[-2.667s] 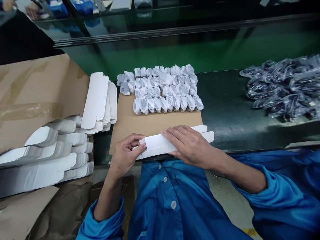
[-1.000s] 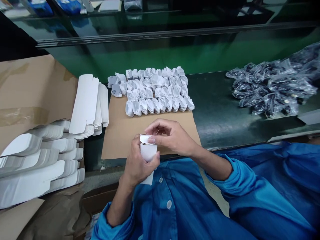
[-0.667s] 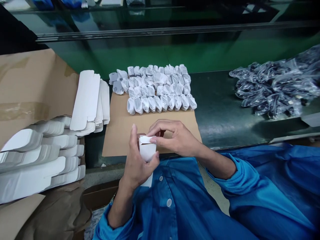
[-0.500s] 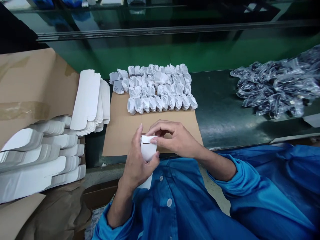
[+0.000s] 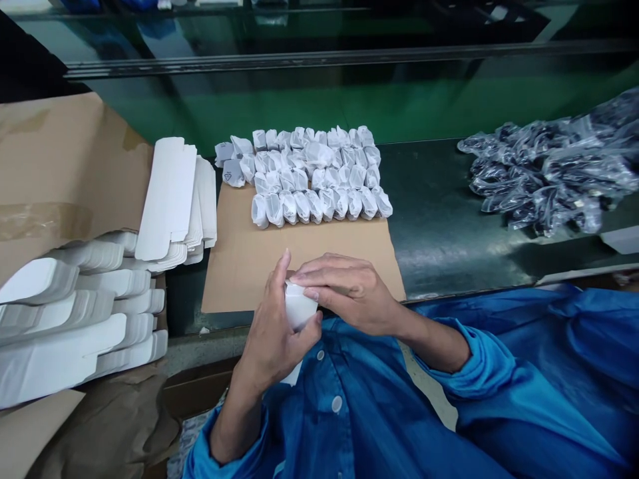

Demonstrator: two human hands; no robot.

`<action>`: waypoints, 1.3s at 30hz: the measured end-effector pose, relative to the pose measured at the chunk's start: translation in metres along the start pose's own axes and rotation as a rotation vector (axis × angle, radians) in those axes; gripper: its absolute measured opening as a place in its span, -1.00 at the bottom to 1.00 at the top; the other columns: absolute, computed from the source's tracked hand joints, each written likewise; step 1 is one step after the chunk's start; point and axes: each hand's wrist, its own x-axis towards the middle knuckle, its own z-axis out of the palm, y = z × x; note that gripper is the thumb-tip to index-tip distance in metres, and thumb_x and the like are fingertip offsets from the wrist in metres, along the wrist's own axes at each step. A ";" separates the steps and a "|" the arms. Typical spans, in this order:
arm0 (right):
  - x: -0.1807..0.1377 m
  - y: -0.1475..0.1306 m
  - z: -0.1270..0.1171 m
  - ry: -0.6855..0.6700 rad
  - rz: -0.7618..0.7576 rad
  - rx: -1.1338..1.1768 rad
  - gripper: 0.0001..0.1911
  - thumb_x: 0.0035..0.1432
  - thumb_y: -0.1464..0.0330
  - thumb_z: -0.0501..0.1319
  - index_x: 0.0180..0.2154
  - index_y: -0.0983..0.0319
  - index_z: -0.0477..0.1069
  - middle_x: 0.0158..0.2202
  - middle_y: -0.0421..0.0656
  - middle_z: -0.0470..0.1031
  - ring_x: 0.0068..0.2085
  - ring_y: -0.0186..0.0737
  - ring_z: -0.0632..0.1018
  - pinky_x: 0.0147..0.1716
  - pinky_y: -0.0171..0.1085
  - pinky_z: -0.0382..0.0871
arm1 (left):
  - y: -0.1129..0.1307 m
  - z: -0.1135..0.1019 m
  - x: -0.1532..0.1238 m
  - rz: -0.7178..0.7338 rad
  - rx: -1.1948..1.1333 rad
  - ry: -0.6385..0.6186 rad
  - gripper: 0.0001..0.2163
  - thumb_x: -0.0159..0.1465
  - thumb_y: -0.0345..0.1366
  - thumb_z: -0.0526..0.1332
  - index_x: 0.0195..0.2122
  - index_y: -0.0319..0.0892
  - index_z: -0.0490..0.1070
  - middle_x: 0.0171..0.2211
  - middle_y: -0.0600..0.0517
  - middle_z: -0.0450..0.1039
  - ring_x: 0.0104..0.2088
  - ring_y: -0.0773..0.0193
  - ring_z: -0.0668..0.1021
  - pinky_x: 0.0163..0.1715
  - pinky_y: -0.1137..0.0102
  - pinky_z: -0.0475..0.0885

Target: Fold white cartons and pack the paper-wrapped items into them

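A small white cardboard box (image 5: 300, 310) stands upright in front of my body. My left hand (image 5: 273, 336) is wrapped round its sides, thumb on the near face. Over the box's top lies my right hand (image 5: 353, 291), its fingers pressed on the closing flap and its thumb at the front edge. The lower part of the box shows below my left hand; its inside is hidden. Beyond both hands, rows of small items in whitish wrapping (image 5: 314, 206) rest on a brown cardboard sheet (image 5: 299, 256).
Flat white folded cartons (image 5: 167, 199) are stacked at the left, more of them inside a large brown carton (image 5: 70, 166). Dark cables in clear plastic bags (image 5: 554, 173) pile up on the right of the dark green bench (image 5: 429, 199). A green panel (image 5: 399, 100) runs along the back.
The raised top flap has been pushed down onto the box. My right hand's fingers have flattened over the top, and both hands sit slightly lower with the box.
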 end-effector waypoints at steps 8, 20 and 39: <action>-0.003 0.002 -0.011 -0.073 -0.032 0.123 -0.84 0.26 0.41 0.22 -0.17 0.27 0.56 -0.14 -0.04 0.63 -0.09 -0.26 0.62 -0.10 -0.24 0.55 | 0.005 -0.004 -0.001 0.080 -0.118 -0.107 -0.15 0.22 -0.24 0.29 0.42 -0.04 -0.21 0.26 -0.23 0.26 0.20 -0.07 0.43 0.08 0.08 0.46; -0.025 0.001 0.007 -0.036 -0.324 -0.457 -0.77 0.23 0.53 0.14 -0.11 0.33 0.49 -0.01 0.03 0.57 -0.21 -0.20 0.58 -0.30 -0.21 0.52 | 0.001 0.004 -0.009 0.072 -0.143 -0.054 -0.15 0.19 -0.37 0.27 0.42 -0.01 -0.20 0.23 -0.19 0.28 0.15 0.01 0.47 0.05 0.15 0.48; 0.156 0.075 0.046 -0.683 -0.522 -1.174 -0.69 0.27 0.62 -0.02 -0.28 0.37 0.49 -0.26 0.06 0.58 -0.17 -0.04 0.51 -0.20 -0.08 0.42 | -0.086 -0.005 0.028 -0.398 -0.450 0.857 -0.65 0.21 -0.31 0.19 0.04 -0.16 0.31 -0.01 -0.09 0.44 0.04 0.14 0.48 0.14 0.20 0.32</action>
